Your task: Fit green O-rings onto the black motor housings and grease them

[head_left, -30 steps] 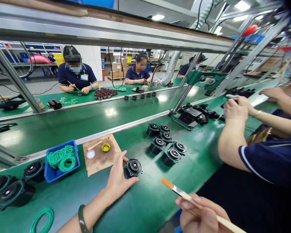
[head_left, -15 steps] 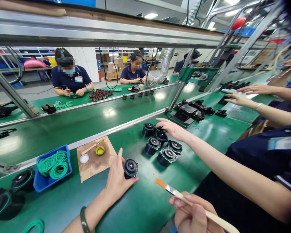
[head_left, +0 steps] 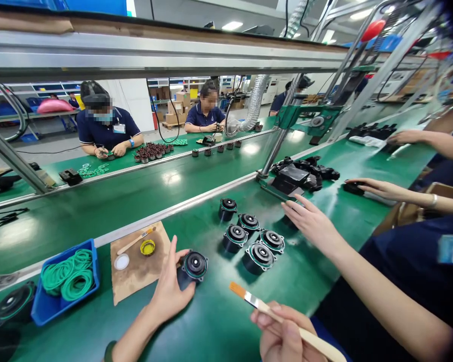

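Gone from over the ringed parts (head_left: pixel 260 254): co-worker's hand (head_left: pixel 311 226), drawn back to their right. Left hand (head_left: pixel 169 296) wrapped around black round part (head_left: pixel 194 265), tilted on green bench (head_left: pixel 219 322), green ring at its rim. Right hand (head_left: pixel 283 334) gripping brush (head_left: pixel 249 297), bristles clear of it. Brushing apparently not begun; five set aside, further parts (head_left: pixel 11 304) far left.

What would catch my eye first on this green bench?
Near the front edge, the left hand grips a black round part edged in green, and the right hand holds a brush beside it. Further left, a blue bin holds bright green rings.
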{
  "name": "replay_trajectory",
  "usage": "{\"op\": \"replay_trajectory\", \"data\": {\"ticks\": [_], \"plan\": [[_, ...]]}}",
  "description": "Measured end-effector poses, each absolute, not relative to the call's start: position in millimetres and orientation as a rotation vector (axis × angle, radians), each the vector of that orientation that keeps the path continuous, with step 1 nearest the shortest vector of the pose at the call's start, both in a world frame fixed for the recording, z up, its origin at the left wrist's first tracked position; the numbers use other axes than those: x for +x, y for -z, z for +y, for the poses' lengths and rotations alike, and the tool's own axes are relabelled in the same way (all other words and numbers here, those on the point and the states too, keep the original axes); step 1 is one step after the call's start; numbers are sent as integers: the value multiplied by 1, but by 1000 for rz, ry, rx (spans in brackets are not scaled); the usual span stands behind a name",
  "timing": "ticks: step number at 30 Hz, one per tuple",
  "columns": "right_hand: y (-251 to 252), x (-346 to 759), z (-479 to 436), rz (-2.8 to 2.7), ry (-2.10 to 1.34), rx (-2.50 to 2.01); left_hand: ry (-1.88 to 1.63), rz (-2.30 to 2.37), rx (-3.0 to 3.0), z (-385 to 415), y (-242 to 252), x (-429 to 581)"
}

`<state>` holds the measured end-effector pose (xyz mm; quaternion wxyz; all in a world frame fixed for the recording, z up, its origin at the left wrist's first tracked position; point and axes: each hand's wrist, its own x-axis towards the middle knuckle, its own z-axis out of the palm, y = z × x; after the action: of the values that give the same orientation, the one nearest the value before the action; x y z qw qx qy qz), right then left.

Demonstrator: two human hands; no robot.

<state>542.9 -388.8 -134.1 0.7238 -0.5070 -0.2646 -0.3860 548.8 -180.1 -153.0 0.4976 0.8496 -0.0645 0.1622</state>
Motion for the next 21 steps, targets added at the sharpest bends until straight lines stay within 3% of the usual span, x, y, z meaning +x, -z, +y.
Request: {"op": "replay_trajectory", "data": {"ticks": [10,21], "plan": [[136,562,-371,-521,858,-1110,-488,150,2091,-201,159,553],[146,569,-375,-365,840,-1169,-351,68,2064,-197,115,638]]}}
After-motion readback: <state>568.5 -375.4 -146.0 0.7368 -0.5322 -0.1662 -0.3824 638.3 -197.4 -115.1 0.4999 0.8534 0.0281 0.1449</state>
